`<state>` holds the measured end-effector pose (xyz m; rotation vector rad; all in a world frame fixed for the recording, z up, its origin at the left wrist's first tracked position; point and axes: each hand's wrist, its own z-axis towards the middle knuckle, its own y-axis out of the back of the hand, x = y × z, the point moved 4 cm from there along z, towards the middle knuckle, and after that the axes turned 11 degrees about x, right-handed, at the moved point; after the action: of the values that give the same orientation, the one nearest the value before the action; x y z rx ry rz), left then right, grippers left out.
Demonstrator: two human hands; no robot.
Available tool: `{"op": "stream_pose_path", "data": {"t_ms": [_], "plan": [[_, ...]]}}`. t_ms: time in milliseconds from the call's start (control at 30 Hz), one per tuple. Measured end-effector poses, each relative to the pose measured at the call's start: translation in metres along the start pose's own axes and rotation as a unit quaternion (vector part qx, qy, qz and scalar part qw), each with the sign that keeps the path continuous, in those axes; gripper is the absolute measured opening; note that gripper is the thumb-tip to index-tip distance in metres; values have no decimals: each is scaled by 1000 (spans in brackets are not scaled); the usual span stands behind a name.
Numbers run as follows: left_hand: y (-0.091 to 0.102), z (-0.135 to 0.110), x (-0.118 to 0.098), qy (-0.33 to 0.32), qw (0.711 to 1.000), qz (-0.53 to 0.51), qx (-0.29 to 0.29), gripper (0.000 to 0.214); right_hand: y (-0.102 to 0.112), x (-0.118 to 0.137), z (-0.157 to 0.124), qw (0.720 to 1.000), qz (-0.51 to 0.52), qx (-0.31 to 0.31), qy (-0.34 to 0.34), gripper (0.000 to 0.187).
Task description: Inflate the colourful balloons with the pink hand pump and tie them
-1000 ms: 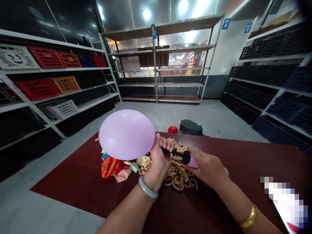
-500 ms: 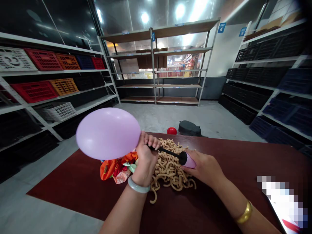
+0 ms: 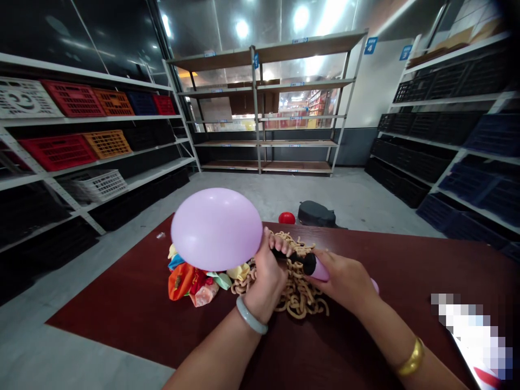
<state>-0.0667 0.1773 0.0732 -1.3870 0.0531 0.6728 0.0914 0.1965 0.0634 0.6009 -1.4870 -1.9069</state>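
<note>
A lilac balloon [image 3: 216, 229], blown up to a wide oval, sits on the nozzle end of a small hand pump [image 3: 314, 266] with a black collar and pink barrel. My left hand [image 3: 268, 271] is closed around the balloon's neck and the pump's black front end. My right hand [image 3: 346, 281] is wrapped round the pink barrel. Both hover just above a dark red table [image 3: 134, 309]. Under them lies a heap of tan string-like pieces [image 3: 296, 295].
A pile of flat coloured balloons [image 3: 195, 279] lies left of the heap. On the floor beyond the table are a red ball [image 3: 286, 218] and a dark bag [image 3: 317, 214]. Shelving with crates lines both sides and the back. A blurred patch covers the lower right.
My left hand, with the balloon, pulled away to the left, drawing out the pump's rod, then came back right against the barrel. The balloon looks slightly fuller.
</note>
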Motion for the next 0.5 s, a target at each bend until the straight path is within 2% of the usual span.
{"op": "stream_pose_path", "data": {"t_ms": [133,267,367,500], "plan": [[-2,-11,24,38,999,5,-9,41,-2,4,0,1000,15,8,-2,52],[-5,-12,24,42,999,14,-9,43,-2,6,0,999,29,17,-2,52],[-9,-7,9,33,999,23,-5,44,-1,7,1,999,45,19,4,53],[-7,8,-39,-34,999,20,2,43,0,2,2,999,47,6,12,55]]}}
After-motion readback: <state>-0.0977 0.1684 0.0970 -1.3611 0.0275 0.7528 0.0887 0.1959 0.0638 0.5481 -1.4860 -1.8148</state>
